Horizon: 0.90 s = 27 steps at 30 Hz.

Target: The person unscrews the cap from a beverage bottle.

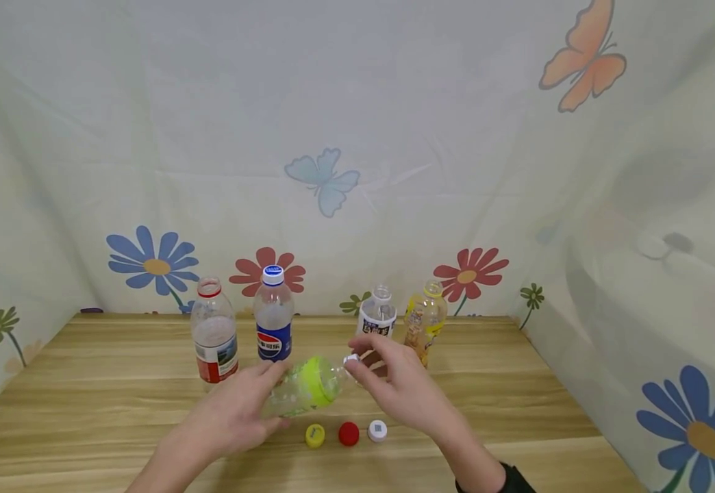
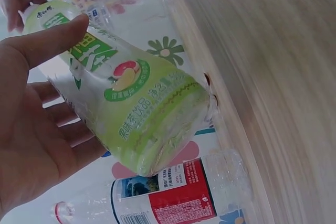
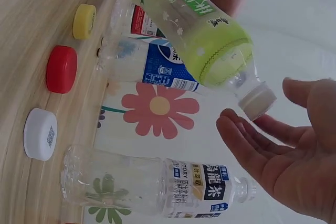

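My left hand (image 1: 234,411) grips a clear plastic drink bottle with a light-green label (image 2: 126,82), its thumb on the near side and fingers behind. The bottle is tilted above the table, neck toward the right hand. A white cap (image 3: 257,100) sits on its mouth; whether it is tight I cannot tell. Around that cap my right hand (image 3: 289,145) is spread, with the thumb apart from it and the fingers close beside or behind it. Below on the table lie a yellow cap (image 1: 315,435), a red cap (image 1: 348,433) and a white cap (image 1: 378,431).
Behind the hands stand an uncapped red-and-white-labelled bottle (image 1: 216,349), a white-capped Pepsi bottle (image 1: 274,322), an uncapped oolong tea bottle (image 1: 377,318) and an uncapped yellow-patterned bottle (image 1: 425,318). A flowered cloth (image 1: 357,82) hangs behind the wooden table (image 1: 117,383).
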### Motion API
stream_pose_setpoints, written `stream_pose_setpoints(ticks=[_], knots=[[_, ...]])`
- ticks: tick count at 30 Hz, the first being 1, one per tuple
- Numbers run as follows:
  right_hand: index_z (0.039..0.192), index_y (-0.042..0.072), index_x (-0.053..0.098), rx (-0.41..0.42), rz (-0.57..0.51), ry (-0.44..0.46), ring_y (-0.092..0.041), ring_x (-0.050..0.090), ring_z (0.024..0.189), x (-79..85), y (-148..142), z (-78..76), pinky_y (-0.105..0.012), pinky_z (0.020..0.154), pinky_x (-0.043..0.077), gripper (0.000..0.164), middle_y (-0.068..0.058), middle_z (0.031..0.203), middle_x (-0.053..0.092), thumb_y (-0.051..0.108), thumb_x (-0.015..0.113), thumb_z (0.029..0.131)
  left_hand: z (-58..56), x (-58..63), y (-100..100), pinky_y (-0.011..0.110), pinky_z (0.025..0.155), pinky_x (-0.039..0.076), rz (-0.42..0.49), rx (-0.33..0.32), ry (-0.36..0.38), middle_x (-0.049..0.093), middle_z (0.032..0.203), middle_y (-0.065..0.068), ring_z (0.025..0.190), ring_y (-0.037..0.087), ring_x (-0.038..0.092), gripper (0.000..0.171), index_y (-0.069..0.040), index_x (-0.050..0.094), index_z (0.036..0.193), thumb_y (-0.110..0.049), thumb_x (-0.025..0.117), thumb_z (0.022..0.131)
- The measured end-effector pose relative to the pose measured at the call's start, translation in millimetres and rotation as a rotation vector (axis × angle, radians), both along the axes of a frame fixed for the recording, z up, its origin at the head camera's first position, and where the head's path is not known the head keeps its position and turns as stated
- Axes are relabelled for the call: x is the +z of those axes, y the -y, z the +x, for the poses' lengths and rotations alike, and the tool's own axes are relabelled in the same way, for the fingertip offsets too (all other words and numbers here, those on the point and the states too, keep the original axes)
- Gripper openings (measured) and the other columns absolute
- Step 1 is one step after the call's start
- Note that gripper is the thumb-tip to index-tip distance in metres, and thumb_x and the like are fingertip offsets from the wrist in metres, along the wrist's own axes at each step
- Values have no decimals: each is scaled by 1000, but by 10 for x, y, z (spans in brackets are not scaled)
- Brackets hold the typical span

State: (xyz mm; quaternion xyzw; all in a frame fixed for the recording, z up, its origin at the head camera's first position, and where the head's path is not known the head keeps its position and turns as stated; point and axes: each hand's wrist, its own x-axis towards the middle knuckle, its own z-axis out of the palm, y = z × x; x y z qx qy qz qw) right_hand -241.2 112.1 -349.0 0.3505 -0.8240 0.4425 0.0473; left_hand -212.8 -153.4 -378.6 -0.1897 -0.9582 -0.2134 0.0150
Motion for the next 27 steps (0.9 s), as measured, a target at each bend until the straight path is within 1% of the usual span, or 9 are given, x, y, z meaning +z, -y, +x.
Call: stream_pose_setpoints(ticks=[2,4,6,11,14,22,27], knots=[[116,11,62,-38,3,27,-12,64,80,-5,12,4,-25,67,54,22,5,96,62,26,60,101,2,-6,-7,41,91,49,-16,5,-25,57,130,1,111,19,60,74,-15,50,141,-36,83,78],[113,11,64,-57,10,45,-11,63,72,-7,15,9,-26,62,54,19,5,90,63,25,59,101,6,-9,-13,40,90,49,-27,10,-44,57,128,0,108,18,60,74,-15,51,140,-36,84,77],[111,10,64,-56,8,76,-15,63,67,-9,14,9,-28,59,54,17,4,86,62,21,59,101,5,-14,-15,39,89,50,-34,16,-53,58,126,-1,107,17,60,74,-16,52,139,-37,85,77],[109,9,64,-45,2,120,-18,65,68,-5,10,14,-28,63,55,12,0,86,62,15,60,100,-1,-22,-14,41,90,49,-36,23,-49,57,128,-2,109,17,60,73,-18,52,139,-36,85,77],[108,7,64,-44,0,131,-14,65,69,0,16,22,-27,63,55,11,-1,86,63,13,61,99,2,-24,-12,40,90,49,-43,19,-58,58,128,-1,110,17,60,73,-18,52,139,-36,85,77],[110,0,62,-34,-43,151,-19,66,73,3,31,43,-26,65,55,14,-4,88,61,7,62,98,14,-22,-12,41,90,49,-51,17,-73,58,127,-1,112,19,59,73,-17,52,140,-35,85,77],[112,-1,62,-19,-63,149,-20,65,75,20,36,59,-25,67,55,16,-5,89,61,6,62,97,15,-18,-10,40,91,49,-66,28,-85,58,127,-2,113,19,58,73,-18,52,139,-35,85,76]])
